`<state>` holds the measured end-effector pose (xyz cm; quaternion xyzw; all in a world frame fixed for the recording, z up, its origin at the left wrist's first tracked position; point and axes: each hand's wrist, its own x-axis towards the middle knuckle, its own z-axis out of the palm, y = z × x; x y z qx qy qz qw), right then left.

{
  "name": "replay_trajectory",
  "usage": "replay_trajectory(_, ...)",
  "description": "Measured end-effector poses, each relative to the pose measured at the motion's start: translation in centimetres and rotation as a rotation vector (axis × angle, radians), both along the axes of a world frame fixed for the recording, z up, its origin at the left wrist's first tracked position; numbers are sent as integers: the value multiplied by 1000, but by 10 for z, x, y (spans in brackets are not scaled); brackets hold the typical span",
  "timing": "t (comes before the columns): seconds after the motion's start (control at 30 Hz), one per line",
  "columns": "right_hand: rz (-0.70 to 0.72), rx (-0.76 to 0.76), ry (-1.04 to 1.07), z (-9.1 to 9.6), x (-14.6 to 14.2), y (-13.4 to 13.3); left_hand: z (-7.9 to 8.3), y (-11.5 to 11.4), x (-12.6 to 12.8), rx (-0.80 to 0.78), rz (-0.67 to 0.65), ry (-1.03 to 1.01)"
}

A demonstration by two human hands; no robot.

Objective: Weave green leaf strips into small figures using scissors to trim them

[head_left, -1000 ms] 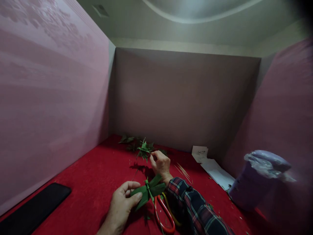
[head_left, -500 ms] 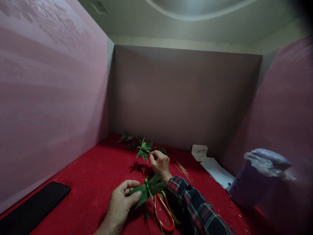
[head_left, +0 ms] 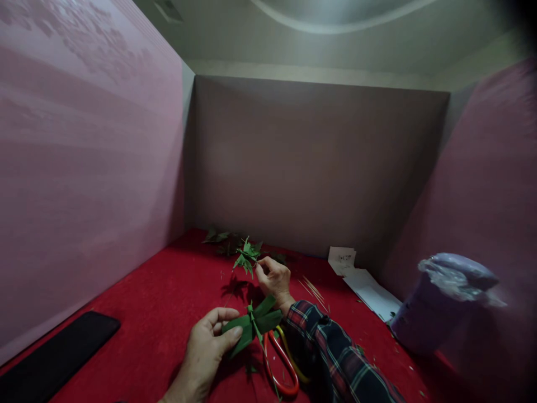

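My left hand [head_left: 208, 345] pinches a dragonfly-shaped figure [head_left: 265, 323] of folded green leaf by one of its wings, thumb on top. Its long thin tail hangs down over the scissors [head_left: 278, 369], whose red and yellow handles lie below it; their blades are hidden. Farther forward, my right hand [head_left: 274, 279] has thumb and forefinger closed on the thin stem of a green leafy piece [head_left: 247, 254]. That piece is held above the table and throws a shadow on the red cloth.
Darker leaves [head_left: 217, 235] lie at the back of the red cloth [head_left: 168, 296]. Thin sticks [head_left: 312, 292], white paper [head_left: 373, 294] and a purple container [head_left: 432, 313] with crumpled plastic are on the right. A black flat object [head_left: 62, 355] lies at front left. Panels enclose three sides.
Almost nothing differs. Both hands keep their holds, and the whole view has shifted only very slightly.
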<state>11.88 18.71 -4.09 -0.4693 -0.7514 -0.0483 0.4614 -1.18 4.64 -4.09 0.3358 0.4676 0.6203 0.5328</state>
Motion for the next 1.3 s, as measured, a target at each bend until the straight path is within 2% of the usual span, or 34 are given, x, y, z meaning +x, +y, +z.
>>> replay_trajectory(0.13, 20, -26, 34, -2, 0, 2, 6, -2, 2, -2, 10, 0)
replay_trajectory(0.4, 135, -170, 190, -2, 2, 2, 5, -2, 2, -11, 6, -11)
replay_trajectory(0.53, 262, -310, 327, -2, 1, 8, 4, -1, 2, -6, 3, -17)
replay_trajectory(0.7, 503, -558, 523, -5, -4, 21, -2, 1, -1, 2, -10, 4)
replay_trajectory(0.93, 812, -870, 742, -4, 1, 16, -8, 4, -4, -4, -39, 7)
replay_trajectory(1.1, 942, -964, 857, -3, 5, 14, -1, 1, -2, -13, -42, 5)
replay_trajectory(1.3, 981, -1002, 931, -3, 6, 15, 5, -1, -2, -16, -53, 4)
